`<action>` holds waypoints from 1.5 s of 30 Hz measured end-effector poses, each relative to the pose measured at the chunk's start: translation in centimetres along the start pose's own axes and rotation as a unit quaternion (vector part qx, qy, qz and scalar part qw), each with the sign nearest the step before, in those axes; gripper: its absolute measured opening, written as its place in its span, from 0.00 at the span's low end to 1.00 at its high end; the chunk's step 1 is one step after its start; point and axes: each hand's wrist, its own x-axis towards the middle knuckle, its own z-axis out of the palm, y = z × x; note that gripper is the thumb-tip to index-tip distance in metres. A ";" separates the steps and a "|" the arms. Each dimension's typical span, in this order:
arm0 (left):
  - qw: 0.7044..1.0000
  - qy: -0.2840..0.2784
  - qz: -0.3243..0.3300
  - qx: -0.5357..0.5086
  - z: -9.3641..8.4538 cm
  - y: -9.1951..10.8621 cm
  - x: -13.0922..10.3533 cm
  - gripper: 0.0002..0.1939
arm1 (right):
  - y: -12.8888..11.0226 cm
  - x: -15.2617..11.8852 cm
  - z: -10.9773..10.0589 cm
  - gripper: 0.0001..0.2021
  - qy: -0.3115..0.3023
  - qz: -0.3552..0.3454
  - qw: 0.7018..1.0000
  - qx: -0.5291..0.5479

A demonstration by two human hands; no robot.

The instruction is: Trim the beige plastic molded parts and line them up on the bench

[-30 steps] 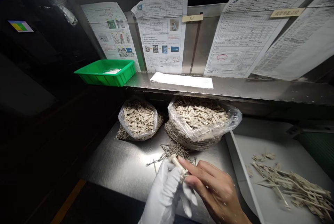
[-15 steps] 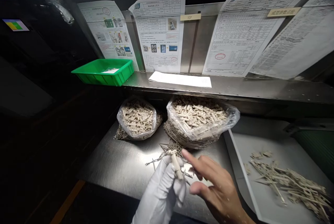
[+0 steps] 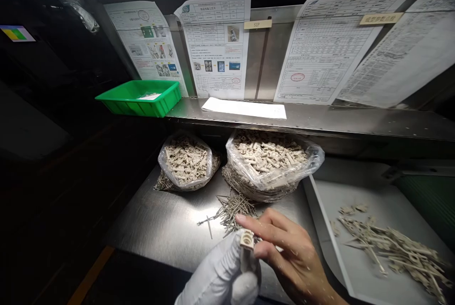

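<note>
My left hand point(image 3: 227, 272), in a white glove, is closed around a beige plastic part point(image 3: 247, 240). The part stands tilted upward, its square end with a round hole facing me. My right hand point(image 3: 293, 253) is bare, its index finger stretched past the part's far side and its thumb tip at the part's right edge. Whether the thumb presses on it is unclear, and the other fingertips are partly hidden. Just beyond both hands lies a pile of thin metal pins point(image 3: 234, 207) on the metal table point(image 3: 152, 219).
Behind the pins stand two clear plastic bags, a smaller bag point(image 3: 186, 162) and a larger bag point(image 3: 273, 162), full of beige parts. At right, a grey tray point(image 3: 327, 229) holds beige scraps point(image 3: 394, 248). A green bin point(image 3: 142, 98) and white papers point(image 3: 245, 108) rest on the shelf above.
My left hand has turned the beige part so its holed end faces me, and lowered it slightly. My right hand has come closer, its thumb now at the part. More of the pin pile shows.
</note>
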 end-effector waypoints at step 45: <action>0.894 0.187 0.226 0.338 -1.3 -3.0 -2.2 0.20 | 0.2 -0.1 -0.2 0.20 0.024 -0.136 0.950 -0.281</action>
